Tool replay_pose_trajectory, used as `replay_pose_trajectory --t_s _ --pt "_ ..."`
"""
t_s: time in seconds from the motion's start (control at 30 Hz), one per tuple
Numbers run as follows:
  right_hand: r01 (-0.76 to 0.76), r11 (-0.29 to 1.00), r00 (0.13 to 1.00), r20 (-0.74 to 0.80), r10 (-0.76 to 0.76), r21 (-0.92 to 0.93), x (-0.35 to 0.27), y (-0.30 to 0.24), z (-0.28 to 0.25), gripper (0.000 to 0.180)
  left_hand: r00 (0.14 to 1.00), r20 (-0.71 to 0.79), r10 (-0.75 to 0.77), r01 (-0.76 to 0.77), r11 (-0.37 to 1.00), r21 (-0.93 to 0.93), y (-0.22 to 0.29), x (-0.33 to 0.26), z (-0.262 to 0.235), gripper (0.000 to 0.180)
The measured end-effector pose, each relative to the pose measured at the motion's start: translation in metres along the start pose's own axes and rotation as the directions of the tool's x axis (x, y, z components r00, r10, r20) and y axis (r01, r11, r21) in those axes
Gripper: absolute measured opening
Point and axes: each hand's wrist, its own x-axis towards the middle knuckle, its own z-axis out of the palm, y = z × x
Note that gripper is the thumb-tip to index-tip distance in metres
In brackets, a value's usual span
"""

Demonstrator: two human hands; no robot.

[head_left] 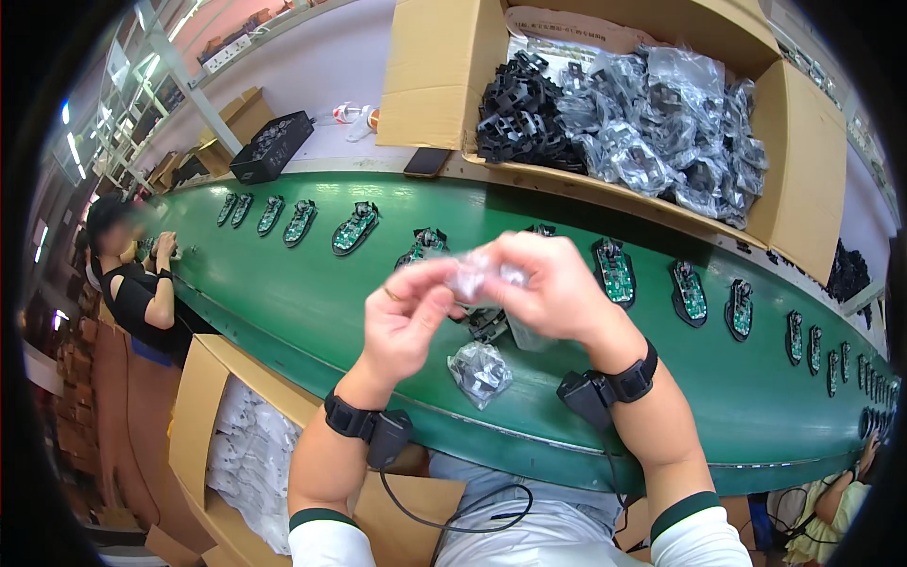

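While left hand (399, 329) and right hand (553, 288) pinch a crumpled clear plastic bag (466, 281) between nearly closed fingertips, above the green conveyor belt (283, 293), a hard tug could tear it, spilling any contents; long axis and pointing direction unclear, blurred.

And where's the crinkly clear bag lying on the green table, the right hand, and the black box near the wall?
Crinkly clear bag (480, 371): head view, middle of its wrinkled plastic.
Right hand (559, 286): head view, back of the hand.
Black box (255, 169): head view, its near side.
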Motion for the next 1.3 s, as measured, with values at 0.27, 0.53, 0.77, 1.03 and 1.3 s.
replay_pose_trajectory --t_s 0.27,0.53,0.77,1.03,1.3 --pt "0.129 0.977 0.886 -0.463 -0.036 0.171 -0.004 0.012 -0.032 0.022 0.733 0.573 -0.367 -0.255 0.634 0.73 0.0 -0.002 -0.008 0.063" --pt "0.157 0.935 0.93 -0.365 -0.032 0.318 -0.013 0.013 -0.036 0.03 0.703 0.59 -0.398 -0.224 0.664 0.714 -0.021 -0.009 -0.006 0.045" --pt "0.054 0.987 0.998 -0.045 -0.048 0.153 -0.009 0.013 -0.016 0.031 0.906 0.335 0.258 -0.406 0.749 0.523 -0.016 0.004 -0.012 0.05" --pt "-0.181 0.909 0.958 -0.143 0.25 0.375 -0.01 0.023 -0.001 0.023 0.84 0.362 0.405 -0.533 0.489 0.69 -0.018 0.003 -0.012 0.045" --pt "-0.076 0.737 0.923 -0.233 0.308 0.672 -0.01 0.026 0.002 0.02 0.829 0.468 0.306 -0.546 0.622 0.561 -0.015 0.002 0.0 0.026"
